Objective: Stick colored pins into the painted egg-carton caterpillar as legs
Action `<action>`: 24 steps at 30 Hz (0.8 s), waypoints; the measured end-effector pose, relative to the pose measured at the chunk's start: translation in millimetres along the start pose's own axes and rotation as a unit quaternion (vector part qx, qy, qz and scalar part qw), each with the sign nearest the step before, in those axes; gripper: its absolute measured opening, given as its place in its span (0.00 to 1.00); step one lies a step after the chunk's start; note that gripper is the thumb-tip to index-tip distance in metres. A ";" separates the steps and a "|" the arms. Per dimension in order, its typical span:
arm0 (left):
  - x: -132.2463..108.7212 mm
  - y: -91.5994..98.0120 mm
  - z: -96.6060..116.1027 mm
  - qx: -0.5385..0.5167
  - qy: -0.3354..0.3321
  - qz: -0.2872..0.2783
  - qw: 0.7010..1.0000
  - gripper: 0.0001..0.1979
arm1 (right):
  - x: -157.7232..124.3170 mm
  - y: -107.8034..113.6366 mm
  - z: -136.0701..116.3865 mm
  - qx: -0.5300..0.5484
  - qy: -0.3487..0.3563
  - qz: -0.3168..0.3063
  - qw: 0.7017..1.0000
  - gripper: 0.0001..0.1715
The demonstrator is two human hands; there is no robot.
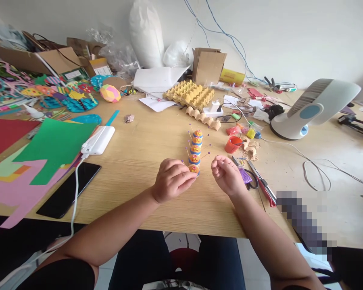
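Several small orange-and-blue figures with drawn faces form a row (195, 149) running away from me on the wooden table. Thin pins with purple heads stick out from their sides. My left hand (173, 180) is closed around the nearest figure (194, 169), whose face shows past my fingertips. To the right of the row, my right hand (225, 172) is held with its fingers curled together; whatever they pinch, if anything, is too small to make out. A purple packet (245, 176) lies just beside that hand.
Scissors (253, 180) and a red cutter (264, 187) lie right of my right hand, below a red cup (233, 144). A white fan (313, 108) stands farther right. Yellow egg trays (190, 94) sit behind. Left are a phone (69, 191), power bank (99, 140) and green sheet (56, 141).
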State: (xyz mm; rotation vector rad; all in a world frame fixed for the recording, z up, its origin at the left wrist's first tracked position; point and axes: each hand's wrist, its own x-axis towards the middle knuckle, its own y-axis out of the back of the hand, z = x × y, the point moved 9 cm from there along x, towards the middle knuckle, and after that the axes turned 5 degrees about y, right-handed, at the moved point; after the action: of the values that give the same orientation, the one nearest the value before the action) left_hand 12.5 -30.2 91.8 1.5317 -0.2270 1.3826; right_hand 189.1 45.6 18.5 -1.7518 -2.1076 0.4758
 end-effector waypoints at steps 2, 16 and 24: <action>-1.0 -1.3 -1.0 0.001 0.001 -0.002 1.000 0.07 | 2.2 3.3 -3.2 0.011 0.008 0.014 1.000 0.10; -1.2 -3.1 0.2 -0.017 -0.004 -0.018 1.000 0.07 | -1.0 54.5 -108.1 -0.059 0.169 0.206 0.962 0.20; -2.9 -4.7 0.0 -0.028 -0.007 -0.018 0.999 0.09 | 55.3 107.9 -138.6 -0.285 0.127 0.234 0.921 0.16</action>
State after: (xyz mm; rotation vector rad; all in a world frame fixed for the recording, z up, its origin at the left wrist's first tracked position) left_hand 14.8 -29.3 86.8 1.4934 -0.2439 1.3260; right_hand 338.9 123.0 92.6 -2.4999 -1.7323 -0.2870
